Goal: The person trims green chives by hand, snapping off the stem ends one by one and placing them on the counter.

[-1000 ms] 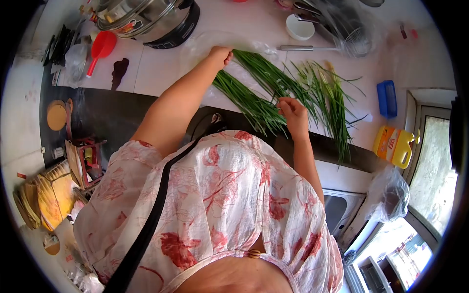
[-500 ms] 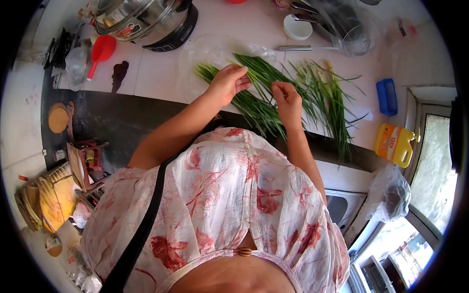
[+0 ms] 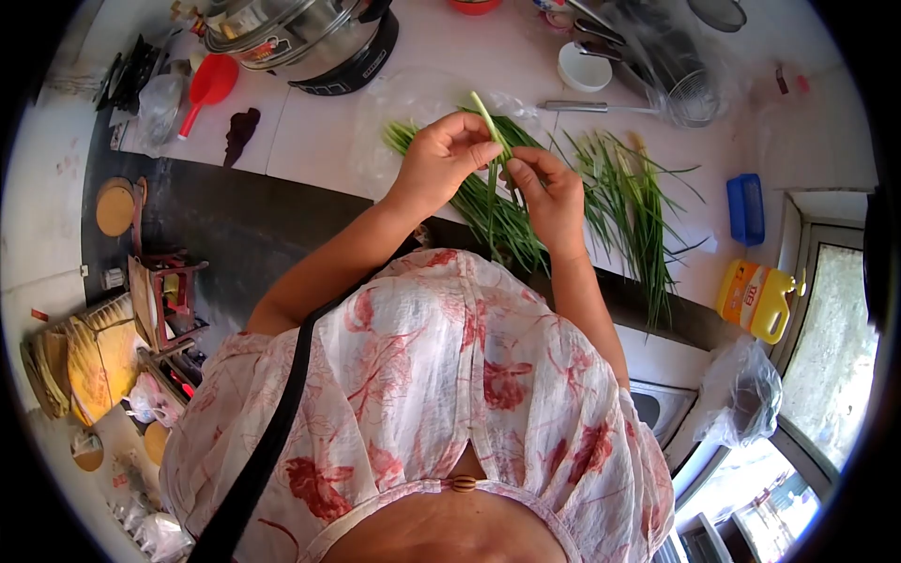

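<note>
Between thumb and fingers, my left hand (image 3: 439,161) pinches a green stalk (image 3: 484,114) whose pale end points up and away from me. Close beside it, my right hand (image 3: 548,195) also has its thumb and fingers pressed on the lower, leafy part of that stalk. Under and around both hands lies a pile of long green stalks (image 3: 502,230) at the counter's near edge, its pale ends showing left of my left hand. Another loose bunch of green stalks (image 3: 644,216) is spread to the right. Clear plastic (image 3: 375,117) lies under the left part of the pile.
A steel pot (image 3: 310,42) and a red ladle (image 3: 214,80) are at the back left. Behind the stalks are a white bowl (image 3: 584,68) and a wire strainer (image 3: 693,98). On the right stand a blue basket (image 3: 746,208) and a yellow jug (image 3: 756,298).
My left hand has come back from the far end of the pile to meet my right hand. A single stalk is now raised between them. The view has shifted slightly.
</note>
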The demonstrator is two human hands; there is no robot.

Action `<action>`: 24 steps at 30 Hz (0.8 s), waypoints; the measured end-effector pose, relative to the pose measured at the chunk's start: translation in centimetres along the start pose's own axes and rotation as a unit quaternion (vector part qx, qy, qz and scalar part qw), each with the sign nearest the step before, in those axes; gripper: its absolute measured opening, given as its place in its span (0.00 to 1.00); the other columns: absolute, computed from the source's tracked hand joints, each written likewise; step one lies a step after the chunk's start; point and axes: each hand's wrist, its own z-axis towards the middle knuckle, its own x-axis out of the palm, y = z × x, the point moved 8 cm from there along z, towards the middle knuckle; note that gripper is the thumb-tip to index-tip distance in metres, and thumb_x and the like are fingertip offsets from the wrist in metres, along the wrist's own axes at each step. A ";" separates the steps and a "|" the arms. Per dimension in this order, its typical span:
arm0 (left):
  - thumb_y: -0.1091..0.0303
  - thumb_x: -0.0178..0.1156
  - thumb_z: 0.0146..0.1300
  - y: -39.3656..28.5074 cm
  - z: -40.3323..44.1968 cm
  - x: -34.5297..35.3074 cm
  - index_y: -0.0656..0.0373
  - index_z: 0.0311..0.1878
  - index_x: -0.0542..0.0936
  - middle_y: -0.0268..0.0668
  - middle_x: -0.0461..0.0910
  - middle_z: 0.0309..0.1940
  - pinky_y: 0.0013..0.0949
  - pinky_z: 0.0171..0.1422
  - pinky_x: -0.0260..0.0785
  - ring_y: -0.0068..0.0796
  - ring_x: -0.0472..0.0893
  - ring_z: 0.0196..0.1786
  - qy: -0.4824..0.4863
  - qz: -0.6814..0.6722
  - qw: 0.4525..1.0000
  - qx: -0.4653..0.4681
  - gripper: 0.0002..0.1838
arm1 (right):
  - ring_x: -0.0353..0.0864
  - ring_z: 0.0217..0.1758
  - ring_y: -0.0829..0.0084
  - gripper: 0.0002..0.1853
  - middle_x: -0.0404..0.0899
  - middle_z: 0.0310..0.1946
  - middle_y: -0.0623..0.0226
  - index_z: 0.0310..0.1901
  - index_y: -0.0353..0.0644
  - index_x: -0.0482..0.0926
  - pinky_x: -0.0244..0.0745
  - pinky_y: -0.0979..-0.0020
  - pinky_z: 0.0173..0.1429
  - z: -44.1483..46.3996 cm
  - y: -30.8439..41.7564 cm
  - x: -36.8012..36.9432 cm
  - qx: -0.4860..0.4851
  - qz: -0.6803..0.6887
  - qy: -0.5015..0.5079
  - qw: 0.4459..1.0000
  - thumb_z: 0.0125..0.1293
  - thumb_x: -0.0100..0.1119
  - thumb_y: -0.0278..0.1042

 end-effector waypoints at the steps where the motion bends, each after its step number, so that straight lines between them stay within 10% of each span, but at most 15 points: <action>1: 0.71 0.59 0.60 -0.3 0.0 0.1 0.61 0.40 0.76 0.30 0.78 0.32 0.22 0.40 0.68 0.17 0.75 0.35 0.004 -0.001 1.000 0.005 0.07 | 0.75 0.26 0.81 0.08 0.79 0.23 0.68 0.39 0.33 0.78 0.70 0.79 0.33 0.1 -0.3 0.0 0.013 0.035 0.001 0.999 0.60 0.59 0.27; 10: 0.70 0.55 0.62 -0.7 1.4 -1.5 0.60 0.45 0.76 0.30 0.76 0.36 0.24 0.43 0.68 0.18 0.75 0.38 -0.052 -0.067 0.995 -0.047 0.10 | 0.74 0.32 0.79 0.13 0.78 0.31 0.66 0.44 0.31 0.75 0.71 0.77 0.40 0.5 -1.3 -0.7 0.159 0.229 0.127 0.952 0.63 0.56 0.32; 14: 0.69 0.57 0.61 -1.5 2.5 -1.9 0.61 0.43 0.75 0.31 0.78 0.35 0.28 0.44 0.70 0.21 0.77 0.38 -0.075 -0.075 0.993 -0.042 0.09 | 0.75 0.36 0.80 0.15 0.78 0.35 0.67 0.46 0.33 0.75 0.70 0.75 0.45 0.6 -1.4 -0.1 0.079 0.145 0.127 0.978 0.62 0.58 0.35; 24: 0.69 0.57 0.61 -2.2 3.3 -2.5 0.61 0.44 0.75 0.33 0.77 0.35 0.26 0.41 0.71 0.25 0.79 0.37 -0.054 -0.028 0.997 -0.042 0.10 | 0.76 0.25 0.76 0.12 0.78 0.23 0.66 0.40 0.32 0.76 0.71 0.78 0.33 -0.2 -2.2 -0.2 0.187 0.243 0.159 0.938 0.66 0.51 0.34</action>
